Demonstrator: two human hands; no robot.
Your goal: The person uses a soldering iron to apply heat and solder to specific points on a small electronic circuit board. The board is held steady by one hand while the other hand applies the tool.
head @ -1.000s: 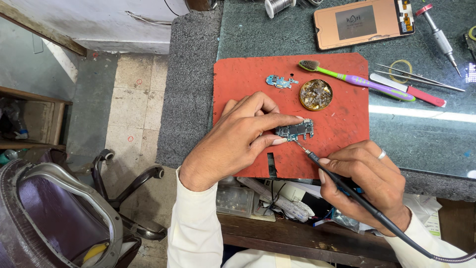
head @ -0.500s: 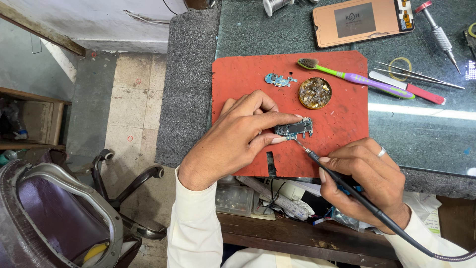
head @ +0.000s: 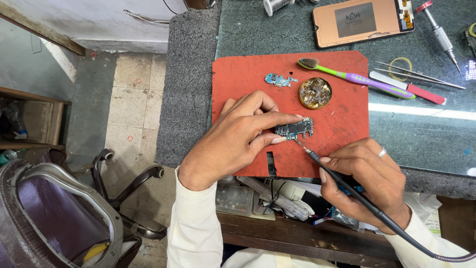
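A small blue circuit board (head: 295, 129) lies on a red work mat (head: 238, 79). My left hand (head: 238, 139) pins the board between thumb and forefinger. My right hand (head: 364, 181), a ring on one finger, grips a black soldering iron (head: 342, 186) like a pen. Its metal tip touches the board's lower edge. The iron's cable runs off to the lower right.
On the mat lie a smaller blue board piece (head: 279, 79) and a round brass tin (head: 315, 93). A green and purple toothbrush (head: 357, 78), tweezers (head: 421, 75), a screwdriver (head: 439, 32) and a phone screen panel (head: 364, 21) rest on the dark bench. A chair (head: 64, 213) stands lower left.
Both hands and the iron keep nearly the same place on the board; only a slight shift of the view.
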